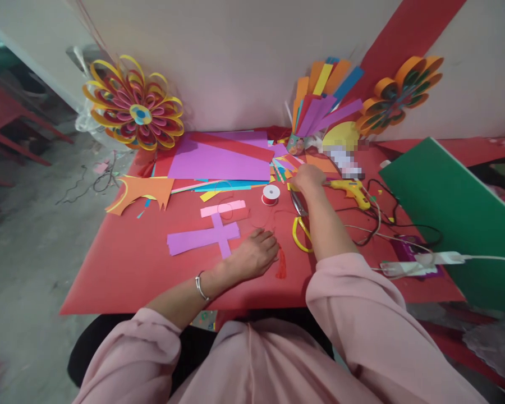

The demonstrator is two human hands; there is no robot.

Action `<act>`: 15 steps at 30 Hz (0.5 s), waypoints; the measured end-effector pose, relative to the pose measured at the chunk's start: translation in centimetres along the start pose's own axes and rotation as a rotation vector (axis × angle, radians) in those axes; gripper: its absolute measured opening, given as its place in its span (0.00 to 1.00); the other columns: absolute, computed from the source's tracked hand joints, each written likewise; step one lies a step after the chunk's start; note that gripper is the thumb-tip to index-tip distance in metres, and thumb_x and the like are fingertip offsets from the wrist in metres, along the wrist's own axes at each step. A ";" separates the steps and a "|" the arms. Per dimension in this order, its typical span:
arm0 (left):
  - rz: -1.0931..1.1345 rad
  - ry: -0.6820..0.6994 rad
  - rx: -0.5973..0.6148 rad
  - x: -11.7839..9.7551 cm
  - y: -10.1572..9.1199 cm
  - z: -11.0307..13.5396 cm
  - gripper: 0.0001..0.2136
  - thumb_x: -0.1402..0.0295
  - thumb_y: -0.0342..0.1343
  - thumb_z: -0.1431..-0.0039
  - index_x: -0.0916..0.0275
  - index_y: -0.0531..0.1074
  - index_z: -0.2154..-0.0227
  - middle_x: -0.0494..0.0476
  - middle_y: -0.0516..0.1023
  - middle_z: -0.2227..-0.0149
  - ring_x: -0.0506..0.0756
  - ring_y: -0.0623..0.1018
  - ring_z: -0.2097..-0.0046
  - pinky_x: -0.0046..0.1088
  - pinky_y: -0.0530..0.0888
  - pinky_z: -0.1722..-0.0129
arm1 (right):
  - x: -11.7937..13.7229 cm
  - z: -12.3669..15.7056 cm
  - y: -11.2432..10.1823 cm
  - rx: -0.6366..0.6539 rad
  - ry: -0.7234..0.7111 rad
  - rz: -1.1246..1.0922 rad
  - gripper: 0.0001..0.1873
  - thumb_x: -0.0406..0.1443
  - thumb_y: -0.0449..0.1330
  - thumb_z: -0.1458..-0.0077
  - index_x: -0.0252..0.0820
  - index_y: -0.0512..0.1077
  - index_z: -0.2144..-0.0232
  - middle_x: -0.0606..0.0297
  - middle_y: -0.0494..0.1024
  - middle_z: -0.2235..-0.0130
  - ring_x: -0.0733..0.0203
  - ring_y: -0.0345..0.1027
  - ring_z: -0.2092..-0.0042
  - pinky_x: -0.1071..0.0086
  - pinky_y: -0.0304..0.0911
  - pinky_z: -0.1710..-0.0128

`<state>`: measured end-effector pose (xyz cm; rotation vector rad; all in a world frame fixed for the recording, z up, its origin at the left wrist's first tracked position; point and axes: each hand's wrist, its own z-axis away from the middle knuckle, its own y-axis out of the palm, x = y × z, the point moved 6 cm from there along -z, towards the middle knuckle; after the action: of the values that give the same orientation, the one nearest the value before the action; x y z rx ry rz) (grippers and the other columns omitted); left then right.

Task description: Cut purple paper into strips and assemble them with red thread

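My left hand rests low over the red table, its fingers curled together at the top of a red tassel. Thin red thread loops away from there towards a white spool of red thread. Farther back, my right hand bends down among paper scraps, fingers drawn together; what they grip is hidden. Just below it lie yellow-handled scissors, blades pointing away from me. Left of my left hand, purple paper strips lie crossed, near a pink strip.
A yellow glue gun and tangled cables lie right, beside a white power strip and a green board. Behind stand a paper-loop flower, a cup of paper strips and an orange loop flower. Purple sheets lie at the back.
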<state>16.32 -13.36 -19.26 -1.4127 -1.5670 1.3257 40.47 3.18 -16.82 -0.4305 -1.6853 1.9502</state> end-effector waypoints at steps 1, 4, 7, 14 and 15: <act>0.017 -0.001 0.003 0.1 -0.1 0.0 0.12 0.65 0.50 0.27 0.65 0.76 0.55 0.68 0.82 0.52 0.65 0.78 0.43 0.50 0.71 0.40 | 0.2 0.0 -0.1 -0.003 -0.016 0.014 0.30 0.44 0.68 0.39 0.32 0.76 0.40 0.35 0.78 0.41 0.36 0.74 0.41 0.57 0.70 0.48; 0.067 -0.002 -0.012 0.4 -0.7 0.0 0.11 0.64 0.50 0.27 0.64 0.76 0.58 0.67 0.83 0.52 0.63 0.79 0.44 0.49 0.71 0.40 | 0.4 0.3 -0.3 -0.026 -0.050 0.039 0.24 0.37 0.65 0.37 0.33 0.77 0.40 0.37 0.78 0.40 0.38 0.74 0.40 0.57 0.69 0.46; 0.102 -0.025 -0.062 0.9 -1.6 0.1 0.12 0.64 0.50 0.26 0.63 0.77 0.59 0.66 0.83 0.50 0.62 0.80 0.44 0.47 0.72 0.42 | 0.2 0.6 -0.5 -0.028 -0.077 0.030 0.26 0.42 0.65 0.37 0.33 0.78 0.42 0.37 0.79 0.41 0.39 0.75 0.41 0.58 0.70 0.46; 0.072 -0.138 -0.112 1.9 -4.5 0.3 0.11 0.66 0.51 0.27 0.61 0.79 0.56 0.65 0.84 0.48 0.61 0.82 0.44 0.52 0.70 0.39 | 1.1 0.2 -0.9 0.006 -0.124 0.069 0.31 0.44 0.67 0.40 0.33 0.75 0.39 0.38 0.78 0.40 0.41 0.74 0.39 0.59 0.70 0.46; 0.069 -0.149 -0.118 1.8 -5.0 0.3 0.11 0.67 0.51 0.27 0.61 0.79 0.56 0.65 0.84 0.48 0.61 0.82 0.44 0.53 0.70 0.38 | 1.3 0.0 -1.0 0.005 -0.126 0.072 0.30 0.41 0.67 0.40 0.33 0.75 0.39 0.37 0.78 0.40 0.41 0.74 0.39 0.59 0.70 0.46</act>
<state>14.09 -11.25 -14.92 -1.4801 -1.7326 1.4280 39.55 4.02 -15.70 -0.3782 -1.7645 2.0719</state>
